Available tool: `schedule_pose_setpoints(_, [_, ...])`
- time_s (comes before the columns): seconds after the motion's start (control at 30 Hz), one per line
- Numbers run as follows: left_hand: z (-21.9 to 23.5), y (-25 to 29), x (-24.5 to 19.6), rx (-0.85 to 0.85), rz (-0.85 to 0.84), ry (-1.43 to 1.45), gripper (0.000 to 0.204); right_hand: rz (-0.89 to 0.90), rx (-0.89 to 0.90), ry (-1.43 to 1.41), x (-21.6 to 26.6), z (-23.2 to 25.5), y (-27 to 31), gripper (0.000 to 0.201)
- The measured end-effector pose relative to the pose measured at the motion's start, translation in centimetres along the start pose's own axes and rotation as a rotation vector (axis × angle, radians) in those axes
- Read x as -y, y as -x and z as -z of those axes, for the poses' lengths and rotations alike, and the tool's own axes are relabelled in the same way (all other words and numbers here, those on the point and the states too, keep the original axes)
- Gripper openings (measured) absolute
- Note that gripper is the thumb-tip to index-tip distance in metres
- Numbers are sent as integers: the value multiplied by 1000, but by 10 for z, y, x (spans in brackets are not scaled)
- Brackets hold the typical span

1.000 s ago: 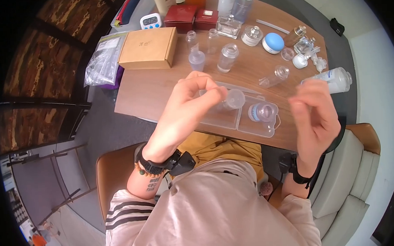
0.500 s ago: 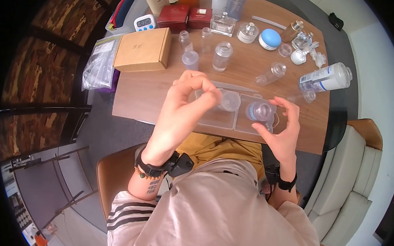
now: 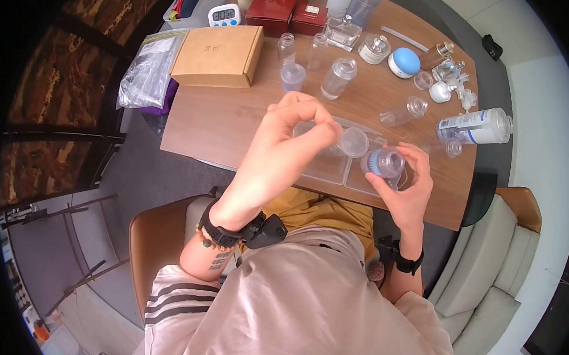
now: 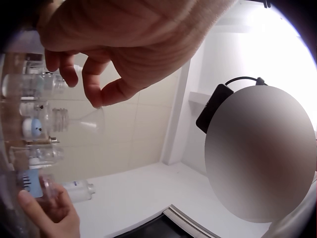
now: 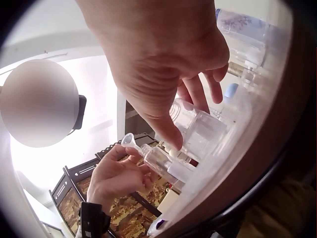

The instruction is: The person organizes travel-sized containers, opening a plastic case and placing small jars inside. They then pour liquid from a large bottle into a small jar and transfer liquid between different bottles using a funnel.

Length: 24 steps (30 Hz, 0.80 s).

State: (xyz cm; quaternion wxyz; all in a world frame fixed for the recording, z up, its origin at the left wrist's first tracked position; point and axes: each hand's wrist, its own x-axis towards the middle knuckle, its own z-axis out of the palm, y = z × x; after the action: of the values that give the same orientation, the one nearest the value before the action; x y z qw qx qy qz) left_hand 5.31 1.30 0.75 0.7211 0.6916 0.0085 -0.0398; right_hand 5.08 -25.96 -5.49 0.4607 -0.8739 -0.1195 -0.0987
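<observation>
My left hand (image 3: pixel 282 146) pinches the rim of a small clear funnel (image 3: pixel 354 142) between thumb and finger. In the left wrist view the funnel (image 4: pixel 92 121) has its narrow end toward a clear bottle neck (image 4: pixel 60 120); whether they touch, I cannot tell. The right wrist view shows the funnel (image 5: pixel 129 141) by the neck of a clear bottle (image 5: pixel 159 162). My right hand (image 3: pixel 407 194) has its thumb and fingers round a clear jar with a blue label (image 3: pixel 386 163), over the right part of a clear plastic case (image 3: pixel 359 184).
Clear bottles (image 3: pixel 339 78) and a cup (image 3: pixel 293 77) stand beyond the left hand. A cardboard box (image 3: pixel 217 56), red boxes (image 3: pixel 270 14) and a timer (image 3: pixel 224 16) are at the back left. Several cosmetic bottles, a blue-lidded jar (image 3: pixel 404 62) and a lying bottle (image 3: pixel 475 127) are at the right.
My right hand came in from the right, lowered to the labelled jar and closed its fingers round it. The left hand keeps its pinch on the funnel. The head view has shifted slightly.
</observation>
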Motion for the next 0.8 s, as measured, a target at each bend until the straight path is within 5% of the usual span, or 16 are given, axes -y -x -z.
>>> schedule_pose_setpoints(0.37, [2, 2, 1, 21, -8, -5, 11, 45, 123, -234, 57, 20, -26, 63])
schedule_pose_setpoints(0.53, [0, 4, 1, 14, 7, 20, 11, 247, 69, -13, 72, 21, -38, 57])
schedule_pose_setpoints(0.8, [-3, 4, -3, 25, -17, -20, 11, 277, 55, 76, 87, 23, -43, 56])
